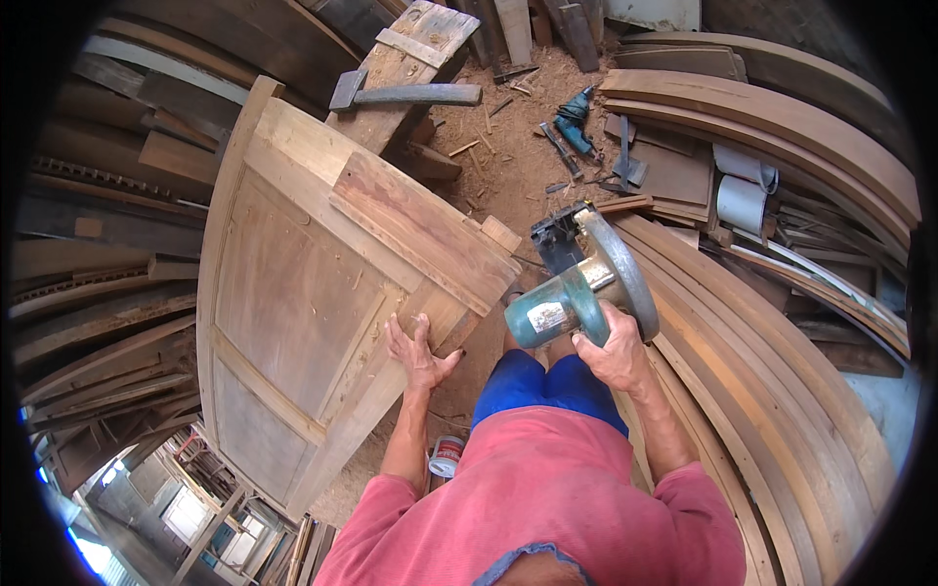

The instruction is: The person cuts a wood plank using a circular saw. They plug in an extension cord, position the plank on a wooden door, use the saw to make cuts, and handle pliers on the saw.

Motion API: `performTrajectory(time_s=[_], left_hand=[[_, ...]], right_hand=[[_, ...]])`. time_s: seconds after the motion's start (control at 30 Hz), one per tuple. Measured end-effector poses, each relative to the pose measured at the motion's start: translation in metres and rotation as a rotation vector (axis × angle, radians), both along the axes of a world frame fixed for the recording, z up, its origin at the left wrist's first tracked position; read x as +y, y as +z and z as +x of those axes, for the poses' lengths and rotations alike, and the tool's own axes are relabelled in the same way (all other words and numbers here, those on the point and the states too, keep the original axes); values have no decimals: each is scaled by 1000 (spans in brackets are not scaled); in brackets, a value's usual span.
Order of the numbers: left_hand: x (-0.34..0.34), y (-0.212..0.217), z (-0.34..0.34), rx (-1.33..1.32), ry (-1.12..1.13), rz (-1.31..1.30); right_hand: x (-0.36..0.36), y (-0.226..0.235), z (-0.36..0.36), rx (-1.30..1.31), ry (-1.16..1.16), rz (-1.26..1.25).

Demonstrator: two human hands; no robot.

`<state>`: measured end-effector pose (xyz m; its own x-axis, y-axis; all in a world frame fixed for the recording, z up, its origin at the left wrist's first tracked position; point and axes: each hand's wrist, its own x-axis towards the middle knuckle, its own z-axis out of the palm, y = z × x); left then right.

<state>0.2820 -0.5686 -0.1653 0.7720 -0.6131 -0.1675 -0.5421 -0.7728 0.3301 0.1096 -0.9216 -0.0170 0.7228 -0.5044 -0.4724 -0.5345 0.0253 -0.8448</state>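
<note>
My right hand (618, 347) is closed round the handle of a teal circular saw (557, 308), which hangs in the air to the right of a wooden panel door (283, 264). The saw's grey blade guard (625, 264) faces up and right. With fingers spread, my left hand (420, 356) rests on the door's near frame edge. A reddish-brown board (420, 230) lies on top of the door's right side, its end close to the saw. A small wood block (501, 235) sits at that board's far edge.
A hammer (410, 94) lies on a wooden bench (415, 49) beyond the door. On the sawdust-strewn floor are a teal drill (575, 122) and a chisel-like tool (560, 149). Long planks (743, 342) are stacked at right; more timber (107, 234) stands at left. A white tub (447, 456) stands near my left arm.
</note>
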Motion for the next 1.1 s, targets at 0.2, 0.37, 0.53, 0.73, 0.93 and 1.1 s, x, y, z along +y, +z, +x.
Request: performTrajectory(time_s=[0.2,0.37,0.53,0.73,0.93,1.1], left_hand=[[0,0,-1,-7,9,38],[-1,3,0,-5,14,56],[1,0,-1,-7,5,51],[-2,2,-2,-10,2,42],[0,2,-3,18,13,79],[-11,17,0,71,23,246]], right_hand=[[-2,14,4,5,67,-4],[3,17,3,-49,86,-21],[10,17,-5,-34,101,47],[11,15,-15,-4,138,24],[11,5,-33,-30,17,20],[4,-4,-51,68,-18,54]])
